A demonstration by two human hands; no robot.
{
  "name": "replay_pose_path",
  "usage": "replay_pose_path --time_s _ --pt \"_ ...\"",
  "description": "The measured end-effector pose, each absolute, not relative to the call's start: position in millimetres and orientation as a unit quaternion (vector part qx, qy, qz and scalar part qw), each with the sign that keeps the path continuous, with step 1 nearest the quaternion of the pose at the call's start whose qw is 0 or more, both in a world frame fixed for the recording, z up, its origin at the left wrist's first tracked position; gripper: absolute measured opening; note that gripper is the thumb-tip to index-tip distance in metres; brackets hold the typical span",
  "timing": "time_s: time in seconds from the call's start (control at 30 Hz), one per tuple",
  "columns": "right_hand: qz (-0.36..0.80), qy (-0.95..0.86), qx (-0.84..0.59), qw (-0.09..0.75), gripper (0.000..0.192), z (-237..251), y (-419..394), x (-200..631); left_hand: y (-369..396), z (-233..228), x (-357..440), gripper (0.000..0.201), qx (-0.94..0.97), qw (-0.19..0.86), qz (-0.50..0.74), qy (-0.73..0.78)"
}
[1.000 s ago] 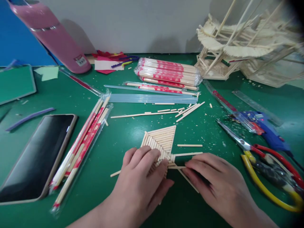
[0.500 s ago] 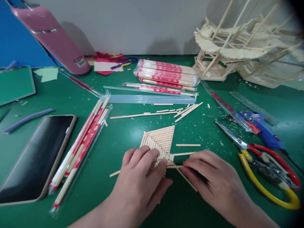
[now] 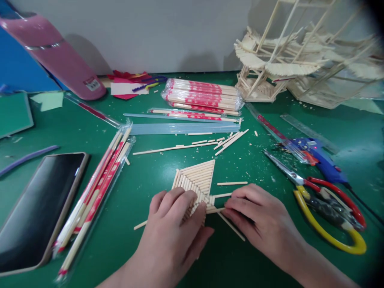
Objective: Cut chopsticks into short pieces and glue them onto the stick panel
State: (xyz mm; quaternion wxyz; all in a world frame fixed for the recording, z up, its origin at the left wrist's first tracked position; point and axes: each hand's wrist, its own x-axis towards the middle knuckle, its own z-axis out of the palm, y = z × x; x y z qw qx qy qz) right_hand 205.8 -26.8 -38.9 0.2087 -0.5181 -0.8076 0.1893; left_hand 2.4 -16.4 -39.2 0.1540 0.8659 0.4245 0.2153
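Where the green mat [image 3: 144, 176] lies bare at centre sits a flat panel of glued wooden sticks [image 3: 196, 182]. Left hand [image 3: 175, 228], at 7 o'clock of the panel, presses it with fingers spread flat. Right hand [image 3: 259, 220], at 4 o'clock, pinches a loose stick [image 3: 216, 209] touching the panel's edge. Yellow-handled scissors [image 3: 324, 204] lie at 3 o'clock.

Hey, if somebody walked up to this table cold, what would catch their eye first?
Probably the two hands at the near edge: the left hand presses flat on a fan-shaped panel of glued sticks, while the right hand pinches a loose stick against its side. Next, the big stick-built model at the back right, and the pink bottle leaning at the back left.
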Motion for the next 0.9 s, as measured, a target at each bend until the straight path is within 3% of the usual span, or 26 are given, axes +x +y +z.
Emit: replay_pose_path --time_s 0.9 --pt "0.211 -0.798 -0.525 0.207 0.017 -38.4 -28.6 203.8 -15.9 -38.4 3.1 0.017 0.869 0.151 0.224 0.414"
